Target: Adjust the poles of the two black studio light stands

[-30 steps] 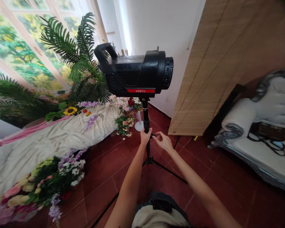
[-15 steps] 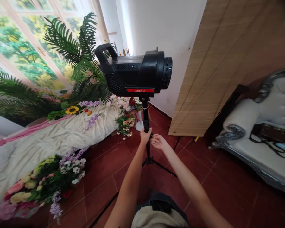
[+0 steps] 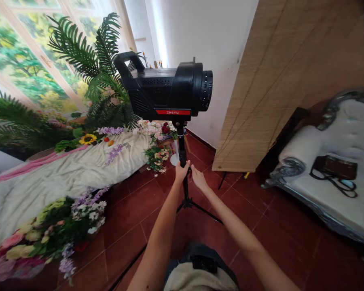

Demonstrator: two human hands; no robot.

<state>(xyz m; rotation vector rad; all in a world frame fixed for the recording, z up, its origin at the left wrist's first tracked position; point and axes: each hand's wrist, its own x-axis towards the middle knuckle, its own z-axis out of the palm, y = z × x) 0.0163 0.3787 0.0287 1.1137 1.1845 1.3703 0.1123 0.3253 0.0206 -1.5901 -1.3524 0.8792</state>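
A black studio light (image 3: 162, 91) with a red label reading ZHEYU sits on top of a black light stand (image 3: 186, 190), its front end facing right. My left hand (image 3: 181, 170) is wrapped around the stand's pole below the light. Just right of it, my right hand (image 3: 198, 176) is closed at a small dark knob (image 3: 189, 171) on the side of the pole; the fingertips partly hide it. The stand's legs spread on the floor beneath my forearms.
White fabric (image 3: 121, 157) with flower bunches (image 3: 45, 238) lies at the left, palm leaves (image 3: 101, 60) behind it. A bamboo blind (image 3: 245, 105) hangs right of the light. On the white sofa (image 3: 318, 190) rests a brown bag (image 3: 336, 167). The floor (image 3: 133, 210) is red tile.
The view has shifted slightly, so the light and sofa appear further left. My right hand has turned, its thumb now raised by the knob. The left hand keeps its hold on the pole.
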